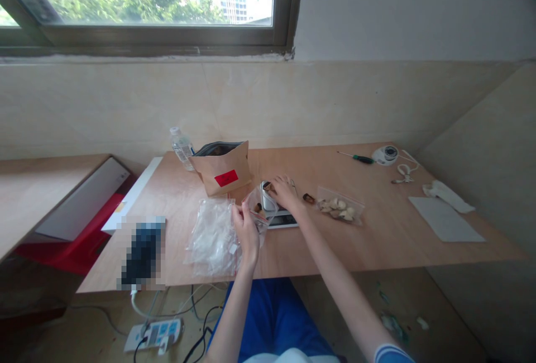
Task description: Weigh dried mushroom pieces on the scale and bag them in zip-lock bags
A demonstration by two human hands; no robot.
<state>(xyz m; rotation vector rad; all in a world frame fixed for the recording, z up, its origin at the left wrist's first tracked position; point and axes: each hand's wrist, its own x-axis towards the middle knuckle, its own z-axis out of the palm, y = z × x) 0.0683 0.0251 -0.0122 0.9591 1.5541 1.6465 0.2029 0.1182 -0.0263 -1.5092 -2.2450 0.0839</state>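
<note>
My left hand point(246, 229) is closed on the edge of a clear zip bag point(260, 219) that has a few brown dried pieces inside. Over a small white digital scale point(281, 221) reaches my right hand point(285, 192), its fingertips at a dark brown piece point(268, 186) on the weighing plate. The fingers look curled around that piece, though they partly hide it. To the right of the scale lies another brown piece point(309, 199). Beside it is a filled clear bag point(341, 208) of pale dried slices.
A brown paper pouch point(226, 176) stands open behind, next to a plastic bottle point(182, 148). Flat clear bags point(213, 237) lie left of my left hand. Farther right are a screwdriver point(362, 159), a white camera point(385, 155) and a white sheet point(446, 219).
</note>
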